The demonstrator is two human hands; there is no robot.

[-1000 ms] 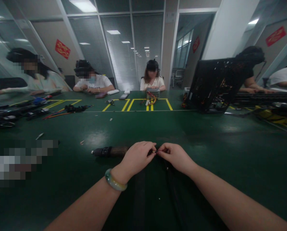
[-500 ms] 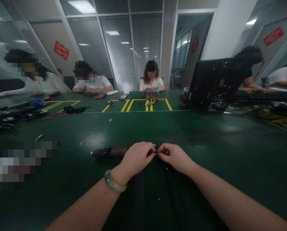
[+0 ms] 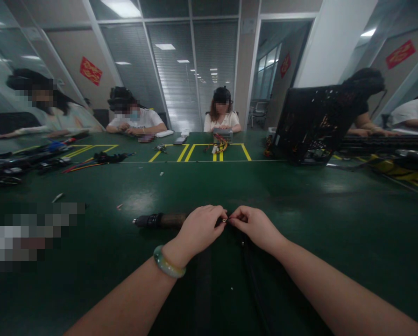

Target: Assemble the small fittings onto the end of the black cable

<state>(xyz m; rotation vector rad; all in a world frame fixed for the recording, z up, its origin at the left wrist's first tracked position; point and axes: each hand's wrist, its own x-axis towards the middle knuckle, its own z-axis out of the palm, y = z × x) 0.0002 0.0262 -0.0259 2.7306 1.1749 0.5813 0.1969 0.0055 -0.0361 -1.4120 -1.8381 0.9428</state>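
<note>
Shows slightly more fingertip gap than half a second ago, with a tiny brass-coloured metal piece (image 3: 224, 220) pinched by the left hand (image 3: 202, 227), long axis unclear, just left of the right hand (image 3: 257, 226), narrowly pinched, hold untellable. See, further left, a black-and-brown cylindrical tool (image 3: 161, 220) along the green tabletop (image 3: 300, 186).

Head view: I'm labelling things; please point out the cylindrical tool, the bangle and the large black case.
Cylindrical tool (image 3: 157, 220), head view: its black collar.
Bangle (image 3: 164, 266), head view: outer side of the band.
Large black case (image 3: 305, 125), head view: its broad face.
</note>
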